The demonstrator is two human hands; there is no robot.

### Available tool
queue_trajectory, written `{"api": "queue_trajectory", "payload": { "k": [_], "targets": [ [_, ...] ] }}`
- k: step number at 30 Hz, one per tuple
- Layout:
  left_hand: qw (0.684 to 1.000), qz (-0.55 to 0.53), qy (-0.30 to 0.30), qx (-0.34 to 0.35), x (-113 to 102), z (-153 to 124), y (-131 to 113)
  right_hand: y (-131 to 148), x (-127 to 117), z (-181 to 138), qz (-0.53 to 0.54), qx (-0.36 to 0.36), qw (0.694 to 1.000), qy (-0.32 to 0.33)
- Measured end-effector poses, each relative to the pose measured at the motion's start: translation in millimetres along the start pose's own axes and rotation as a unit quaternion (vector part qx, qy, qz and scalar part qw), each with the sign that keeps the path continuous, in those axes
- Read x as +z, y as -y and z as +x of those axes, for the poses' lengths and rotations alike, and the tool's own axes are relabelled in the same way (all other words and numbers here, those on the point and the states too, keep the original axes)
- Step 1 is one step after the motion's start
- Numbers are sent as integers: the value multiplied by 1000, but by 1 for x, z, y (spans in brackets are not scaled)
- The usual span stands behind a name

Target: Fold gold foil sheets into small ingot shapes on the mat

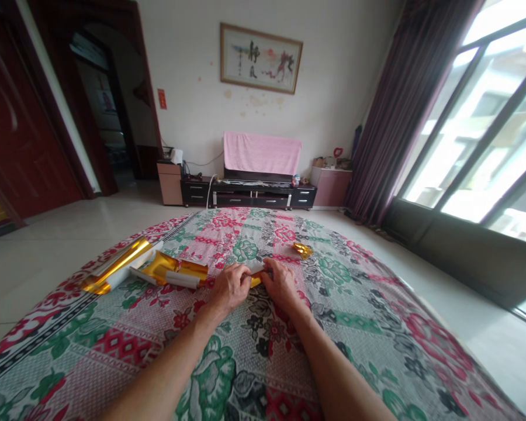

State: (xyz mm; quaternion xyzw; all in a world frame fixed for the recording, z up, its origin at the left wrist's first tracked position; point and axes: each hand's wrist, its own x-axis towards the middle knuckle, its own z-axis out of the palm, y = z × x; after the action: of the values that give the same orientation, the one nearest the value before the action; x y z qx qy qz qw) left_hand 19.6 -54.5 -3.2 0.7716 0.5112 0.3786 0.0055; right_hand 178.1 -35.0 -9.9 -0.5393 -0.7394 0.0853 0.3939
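Between my two hands is a piece of gold foil paper (256,280), with a pale edge showing above it. My left hand (231,286) pinches its left end, the fingers closed. On the right end, my right hand (280,282) is closed in the same way. Both hands rest low over the patterned cloth, and the fingers hide much of the paper. Left of them lie curled gold foil sheets (170,269) with white backs. Farther left is a rolled gold sheet (125,263). A folded gold foil piece (303,251) sits beyond my right hand.
A floral cloth (342,333) covers the broad surface before me, its far edge rounded. Across the tiled floor stands a low black cabinet (249,196) with a pink cloth (263,153) draped above it. Dark curtains (403,111) and a window (486,128) are on the right.
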Motion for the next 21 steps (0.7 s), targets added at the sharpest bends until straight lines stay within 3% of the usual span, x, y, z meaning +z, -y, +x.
{"api": "queue_trajectory", "payload": {
  "k": [6, 12, 16, 21],
  "targets": [
    [999, -28, -3, -25, 0, 1, 2, -1, 3, 4, 166, 15, 986, 1],
    [982, -153, -46, -101, -3, 5, 5, 2, 5, 9, 389, 83, 917, 19],
    [960, -231, -27, -154, -7, 7, 5, 7, -1, 10, 461, 106, 880, 48],
    [937, -310, 35, -154, -7, 7, 4, 11, -7, 9, 493, 97, 861, 80]
  ]
}}
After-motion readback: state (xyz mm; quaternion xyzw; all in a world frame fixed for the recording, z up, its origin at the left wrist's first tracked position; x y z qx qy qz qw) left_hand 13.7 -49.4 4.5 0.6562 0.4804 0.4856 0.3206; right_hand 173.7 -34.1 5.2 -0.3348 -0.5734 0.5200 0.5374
